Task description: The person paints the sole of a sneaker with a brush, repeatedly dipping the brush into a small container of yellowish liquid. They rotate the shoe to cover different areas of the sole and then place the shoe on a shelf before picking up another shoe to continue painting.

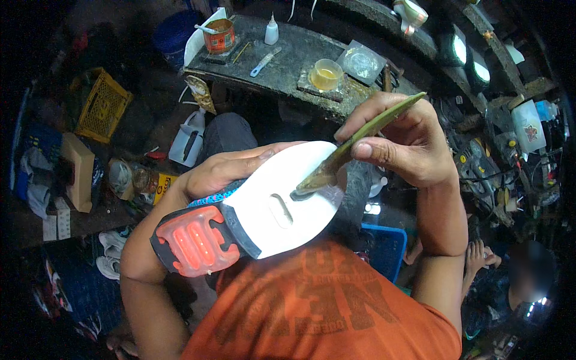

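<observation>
My left hand (228,170) is wrapped round the far side of a shoe (255,207), which is held bottom up above my lap. The forefoot underside is white with a slot-shaped recess near its middle. A black and glossy coral-red heel piece (201,239) faces lower left, and a strip of blue upper shows under my left hand. Between the thumb and fingers of my right hand (411,141) is a brush (384,120) with a flat greenish handle. Its bristles touch the white underside beside the recess. My left fingertips are partly hidden behind the shoe.
On the dark workbench (291,60) ahead stand a tub of yellowish liquid (326,75), an orange can (219,37), a small white bottle (272,31) and a blue-handled knife (264,63). A yellow crate (103,105) lies at left. Another person (501,288) sits at lower right.
</observation>
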The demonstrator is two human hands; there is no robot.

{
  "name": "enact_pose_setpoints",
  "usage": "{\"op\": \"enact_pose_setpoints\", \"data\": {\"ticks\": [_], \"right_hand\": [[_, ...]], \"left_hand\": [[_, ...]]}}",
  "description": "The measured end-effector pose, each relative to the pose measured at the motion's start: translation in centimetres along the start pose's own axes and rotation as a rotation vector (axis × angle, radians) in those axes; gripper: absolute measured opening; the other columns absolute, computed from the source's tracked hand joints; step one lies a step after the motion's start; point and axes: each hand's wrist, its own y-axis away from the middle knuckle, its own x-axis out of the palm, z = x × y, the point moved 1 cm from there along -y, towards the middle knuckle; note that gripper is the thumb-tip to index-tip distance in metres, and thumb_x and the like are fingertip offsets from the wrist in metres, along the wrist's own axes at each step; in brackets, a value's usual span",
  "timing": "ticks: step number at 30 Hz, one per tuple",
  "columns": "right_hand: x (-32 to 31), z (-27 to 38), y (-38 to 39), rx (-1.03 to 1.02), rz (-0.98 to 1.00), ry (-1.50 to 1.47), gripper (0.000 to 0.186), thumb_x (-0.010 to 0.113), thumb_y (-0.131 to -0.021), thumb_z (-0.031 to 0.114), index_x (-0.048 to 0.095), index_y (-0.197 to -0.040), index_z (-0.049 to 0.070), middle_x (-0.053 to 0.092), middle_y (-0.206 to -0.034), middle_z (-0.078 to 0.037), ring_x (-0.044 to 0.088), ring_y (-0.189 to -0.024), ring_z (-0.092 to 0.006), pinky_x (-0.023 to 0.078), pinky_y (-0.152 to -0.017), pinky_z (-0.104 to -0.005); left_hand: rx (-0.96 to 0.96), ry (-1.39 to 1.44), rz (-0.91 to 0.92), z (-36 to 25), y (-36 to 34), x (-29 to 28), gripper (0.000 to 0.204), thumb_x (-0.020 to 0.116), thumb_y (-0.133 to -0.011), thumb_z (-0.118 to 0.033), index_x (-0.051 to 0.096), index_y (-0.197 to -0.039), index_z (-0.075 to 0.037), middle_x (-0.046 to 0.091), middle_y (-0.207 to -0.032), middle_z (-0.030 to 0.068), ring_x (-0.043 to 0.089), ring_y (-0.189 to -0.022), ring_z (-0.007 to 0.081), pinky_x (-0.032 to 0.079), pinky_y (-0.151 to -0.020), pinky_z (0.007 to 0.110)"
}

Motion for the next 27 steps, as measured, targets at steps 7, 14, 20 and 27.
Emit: {"op": "enact_pose_setpoints", "data": {"ticks": [7,14,20,27], "right_hand": [[0.6,0.9,0.5,-0.246,-0.062,0.224,0.018,0.08,-0.078,0.002,0.073,-0.093,-0.004,0.071,-0.089,-0.012,0.067,-0.083,-0.0215,0.052,-0.075,-0.0312],[0.3,0.5,0.9,-0.194,-0.007,0.24,0.017,0.078,-0.078,0.004,0.074,-0.093,-0.003,0.073,-0.087,-0.012,0.067,-0.08,-0.0222,0.05,-0.074,-0.0343],[-0.4,0.6,1.3,-0.182,0.1,0.274,0.015,0.075,-0.086,0.004,0.072,-0.1,-0.001,0.071,-0.094,-0.009,0.068,-0.091,-0.0208,0.053,-0.082,-0.0332],[-0.3,0.1,1.8,-0.19,0.092,0.228,0.015,0.075,-0.086,0.005,0.073,-0.099,0.0,0.073,-0.095,-0.01,0.069,-0.092,-0.022,0.053,-0.082,-0.0343]], "left_hand": [[-0.057,0.077,0.115,0.6,-0.7,-0.6,0.061,0.038,-0.107,-0.03,0.018,-0.157,0.0,0.041,-0.152,0.0224,0.053,-0.133,0.0322,0.048,-0.108,0.043],[-0.045,0.054,0.109,1.5,-1.1,-0.8,0.06,0.038,-0.108,-0.029,0.019,-0.157,0.0,0.041,-0.152,0.0206,0.053,-0.133,0.0294,0.047,-0.109,0.042],[-0.029,0.047,0.098,2.1,-1.4,-1.4,0.055,0.031,-0.109,-0.026,0.021,-0.156,0.001,0.043,-0.151,0.0192,0.056,-0.13,0.0263,0.05,-0.107,0.036],[0.129,-0.497,-0.062,1.0,-0.8,0.9,0.054,0.045,-0.105,-0.025,0.035,-0.151,0.001,0.057,-0.137,0.0195,0.064,-0.119,0.0269,0.053,-0.101,0.038]]}}
